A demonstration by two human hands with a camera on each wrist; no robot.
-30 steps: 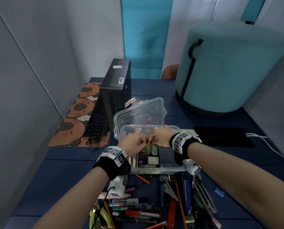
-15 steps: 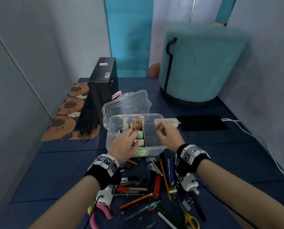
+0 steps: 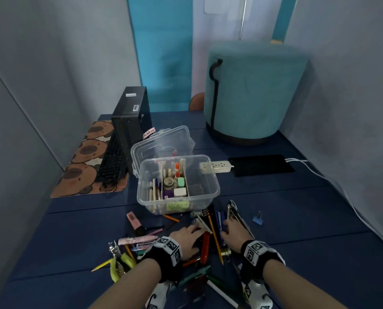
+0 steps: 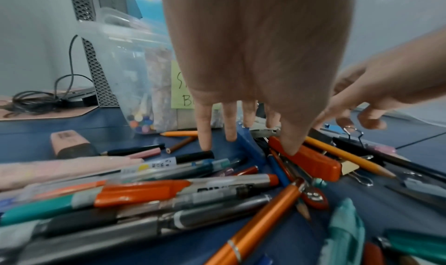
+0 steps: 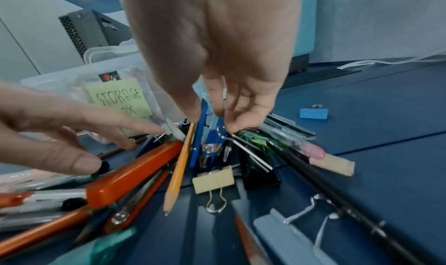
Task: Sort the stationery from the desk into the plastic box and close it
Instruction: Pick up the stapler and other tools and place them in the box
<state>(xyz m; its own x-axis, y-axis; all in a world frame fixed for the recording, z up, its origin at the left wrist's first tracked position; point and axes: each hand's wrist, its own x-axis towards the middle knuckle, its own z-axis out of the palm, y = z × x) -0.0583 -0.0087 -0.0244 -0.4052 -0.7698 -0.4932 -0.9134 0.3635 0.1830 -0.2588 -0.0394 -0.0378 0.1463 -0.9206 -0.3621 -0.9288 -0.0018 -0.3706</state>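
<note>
Both hands [image 3: 189,238] over stationery pile [image 3: 205,244]

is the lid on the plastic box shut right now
No, the lid stands open behind the plastic box, whose compartments of stationery show from above.

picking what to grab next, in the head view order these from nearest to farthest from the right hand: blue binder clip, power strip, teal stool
From the right hand:
1. blue binder clip, on the desk just to the hand's right.
2. power strip, farther back, behind the plastic box's right corner.
3. teal stool, at the desk's far right end.
</note>
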